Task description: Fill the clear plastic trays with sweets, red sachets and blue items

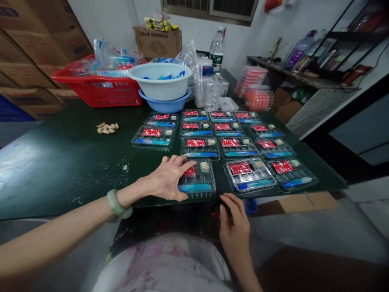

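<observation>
Several clear plastic trays lie in rows on a dark green table [60, 162], each with a red packet, a small pale piece and a blue stick. My left hand [167, 178] rests on the nearest tray [200, 180], fingers curled over its left side and thumb at its front edge. My right hand [235, 225] is at the table's near edge just below the trays, fingers loosely bent and holding nothing, closest to another front tray [249, 175]. A green bangle [117, 205] sits on my left wrist.
A white basin [160, 81] stacked in a blue one stands at the back, beside a red basket [100, 87] of packets. Peanuts [107, 128] lie at left. Clear cups [212, 89], a water bottle [217, 48] and a cardboard box [158, 40] stand behind. Shelves are at right.
</observation>
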The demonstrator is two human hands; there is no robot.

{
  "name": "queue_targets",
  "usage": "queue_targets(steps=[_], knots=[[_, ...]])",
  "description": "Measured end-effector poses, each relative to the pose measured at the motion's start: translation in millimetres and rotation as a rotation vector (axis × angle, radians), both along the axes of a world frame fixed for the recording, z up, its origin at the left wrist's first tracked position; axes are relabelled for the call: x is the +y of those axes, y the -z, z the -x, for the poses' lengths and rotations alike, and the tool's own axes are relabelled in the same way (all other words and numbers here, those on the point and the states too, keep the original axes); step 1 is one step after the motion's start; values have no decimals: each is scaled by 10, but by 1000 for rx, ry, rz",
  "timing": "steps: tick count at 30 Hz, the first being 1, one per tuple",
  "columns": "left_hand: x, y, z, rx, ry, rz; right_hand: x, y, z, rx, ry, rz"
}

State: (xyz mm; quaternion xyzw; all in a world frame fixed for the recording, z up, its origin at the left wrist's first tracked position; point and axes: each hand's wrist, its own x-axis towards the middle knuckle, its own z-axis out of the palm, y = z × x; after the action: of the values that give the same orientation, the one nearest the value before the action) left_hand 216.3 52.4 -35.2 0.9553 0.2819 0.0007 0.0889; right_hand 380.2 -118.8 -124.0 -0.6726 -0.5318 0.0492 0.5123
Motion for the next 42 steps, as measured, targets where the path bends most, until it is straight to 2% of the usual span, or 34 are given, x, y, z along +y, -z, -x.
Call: queue_targets(steps=[3,6,11,16,19,22,25,29,32,37,42], knots=[[12,12,-52,96,43,23,-16,6,-46,-18,10,15],[-15,-4,-94,132,50,17,68,-84,-131,-61,19,-11],[-100,-24,-49,84,70,-3,576,-342,-368,-220,-47,-37],[-122,-49,304,39,5,-14,1238,-410,-390,-527,-115,121],[-52,-173,572,43,-66,-16,1374,-368,-291,-669,-168,222],[64,-362,689,43,-135,-54,1274,-335,-175,-714,-190,263],[187,-490,569,17,-132,-106,1053,-335,-57,-699,-207,293],[306,-453,185,10,-47,-88,703,-343,53,-630,-202,283],[345,-342,-67,58,-10,-58,408,-321,10,-536,-177,182],[429,-191,-232,139,35,-24,22,-281,-455,-354,24,21],[552,-134,-240,193,58,46,14,-257,-1248,-347,281,-32]])
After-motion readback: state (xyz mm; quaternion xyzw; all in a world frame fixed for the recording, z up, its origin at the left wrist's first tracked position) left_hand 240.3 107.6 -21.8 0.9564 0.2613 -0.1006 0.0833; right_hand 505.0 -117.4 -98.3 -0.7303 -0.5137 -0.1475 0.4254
